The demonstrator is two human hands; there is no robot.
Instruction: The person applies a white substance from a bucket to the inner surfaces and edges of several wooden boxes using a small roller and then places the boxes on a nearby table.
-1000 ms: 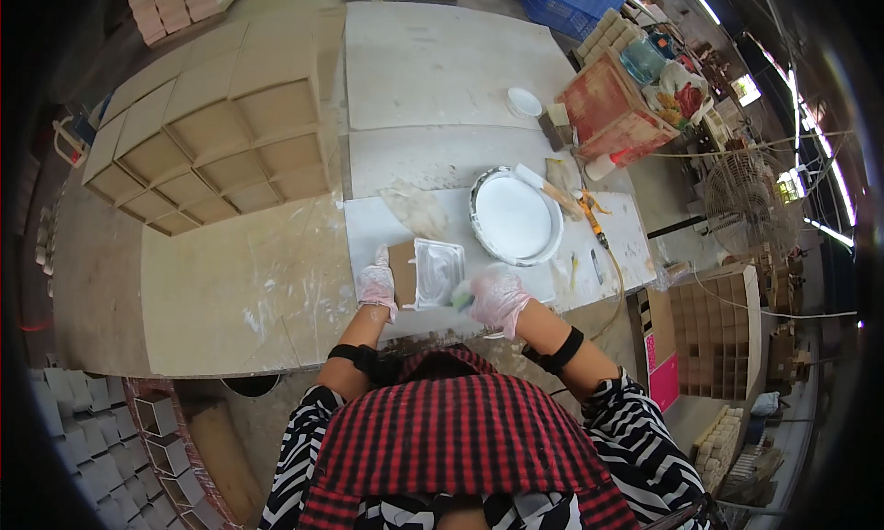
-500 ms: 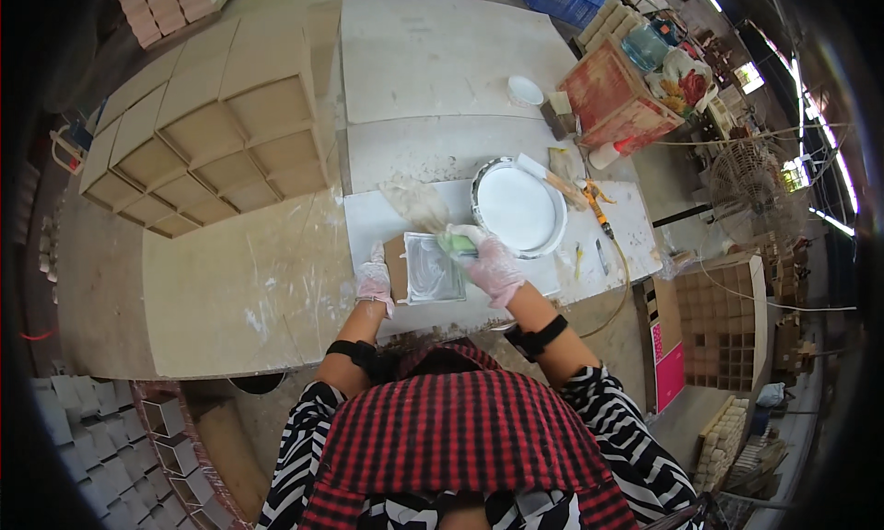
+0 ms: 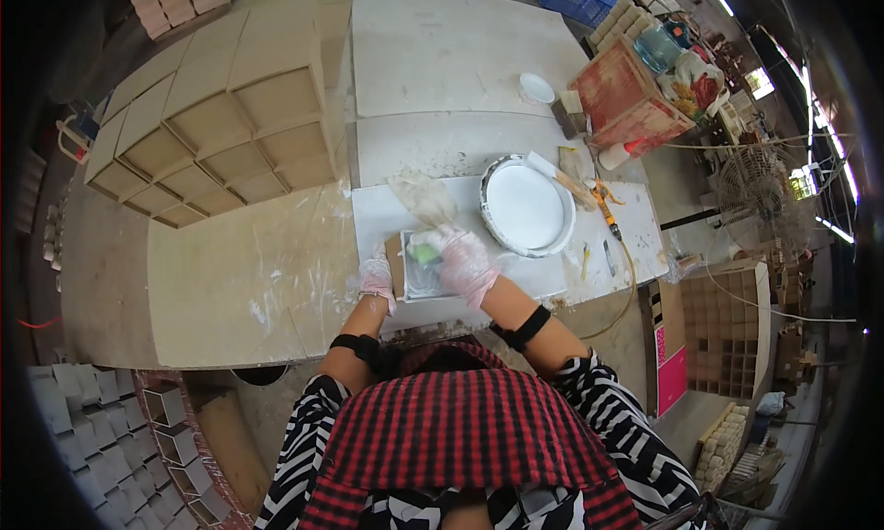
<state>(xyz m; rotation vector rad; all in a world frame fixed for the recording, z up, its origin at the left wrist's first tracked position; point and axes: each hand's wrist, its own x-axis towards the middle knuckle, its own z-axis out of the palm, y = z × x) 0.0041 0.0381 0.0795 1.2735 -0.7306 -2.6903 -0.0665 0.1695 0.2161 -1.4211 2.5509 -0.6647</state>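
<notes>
A small wooden box (image 3: 397, 265) lies on the white board in front of me, its upward-facing inside smeared with white paint. My left hand (image 3: 377, 278), in a paint-stained thin glove, grips the box's left side. In my right hand (image 3: 467, 267), also gloved, a green sponge (image 3: 424, 254) is pressed against the painted inside. That hand covers the right part of the box. Just to the right stands a round tub of white paint (image 3: 528, 206), its rim streaked dark. A crumpled translucent plastic glove (image 3: 424, 198) lies beyond the box.
Unpainted box units (image 3: 207, 129) stand stacked at the left. A brush (image 3: 562, 180) lies across the tub's right rim, beside an orange air gun (image 3: 605, 203) with a hose. Farther back are a white bowl (image 3: 536, 89), a white bottle (image 3: 614, 155) and a red-stained crate (image 3: 626, 97).
My right hand has moved left with the sponge, from the box's right edge to over its inside. My left hand stays at the box's left side. The whole view has shifted slightly.
</notes>
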